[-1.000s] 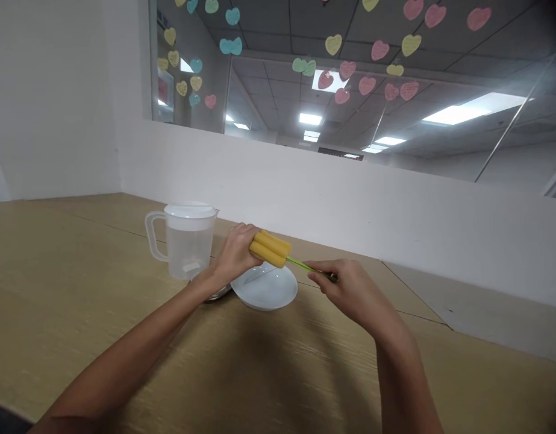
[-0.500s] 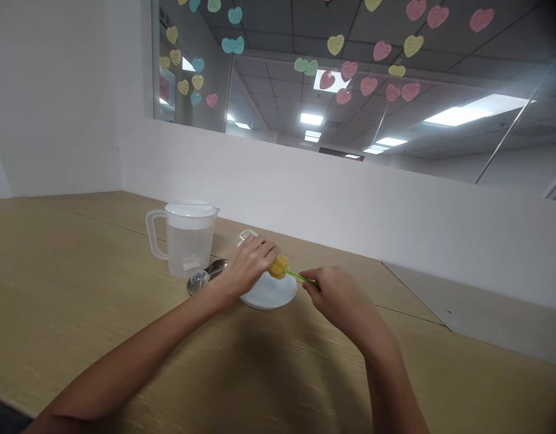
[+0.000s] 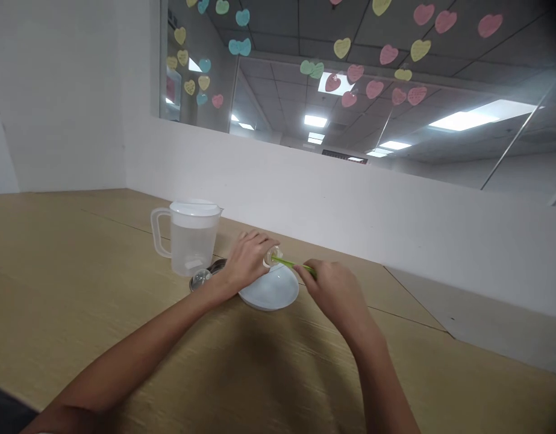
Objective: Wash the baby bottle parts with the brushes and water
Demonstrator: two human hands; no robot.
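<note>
My left hand (image 3: 249,259) is wrapped round a small clear bottle (image 3: 272,256), held on its side with the mouth facing right. Most of the bottle is hidden under my fingers. In my closed right hand (image 3: 332,289) is the green handle of a sponge bottle brush (image 3: 284,261). The handle runs into the bottle's mouth, and the yellow sponge head is out of sight. Below both hands stands a white bowl (image 3: 271,295) on the table.
A lidded translucent pitcher (image 3: 194,241) with a side handle stands left of the bowl. In front of it, a small clear rounded piece (image 3: 200,278) rests by a shiny metal dish (image 3: 218,265), partly hidden by my left arm. A white wall (image 3: 282,175) borders the wooden table (image 3: 124,289).
The yellow sponge head, outside the bottle before, has gone into its mouth. My right hand has moved slightly left, closer to the bottle, and the bottle's mouth has come into sight.
</note>
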